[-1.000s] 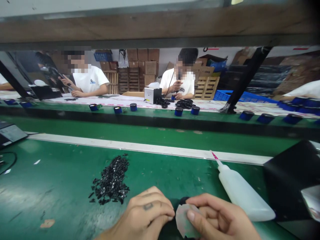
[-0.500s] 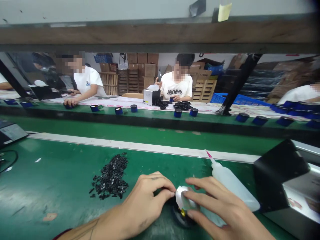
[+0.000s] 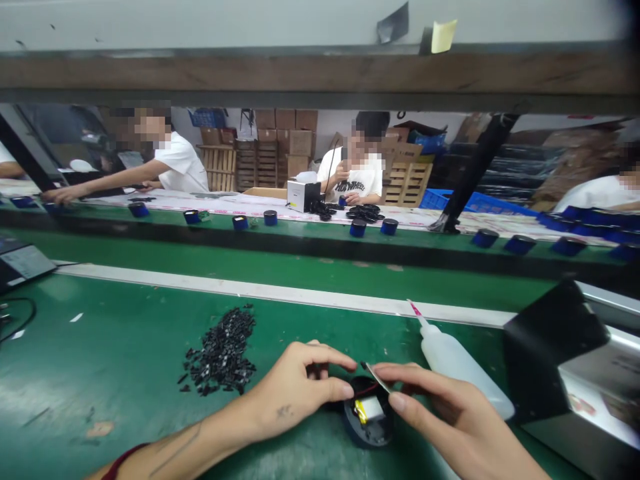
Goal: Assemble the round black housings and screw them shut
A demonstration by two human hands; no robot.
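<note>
A round dark housing (image 3: 367, 437) lies on the green table in front of me, its inside facing up. In it sits a small silver battery (image 3: 371, 408) with yellow tape at one end, and a red wire runs along the upper part. My right hand (image 3: 440, 407) pinches a thin pale disc-like plate (image 3: 379, 378), tilted nearly edge-on above the housing; a small black piece shows at its upper end. My left hand (image 3: 305, 387) is at the housing's left side, thumb and index finger apart, the thumb tip by the rim. Whether the thumb touches it I cannot tell.
A pile of small black parts (image 3: 223, 353) lies to the left. On the right are a white squeeze bottle (image 3: 465, 370) with a red tip and a black-and-silver box (image 3: 565, 360). Co-workers sit beyond a ledge holding several blue round housings (image 3: 357, 228).
My right hand has tilted the plate up, uncovering the battery. My left finger and thumb, earlier together at the plate's edge, have parted. A co-worker's arm has reached farther left.
</note>
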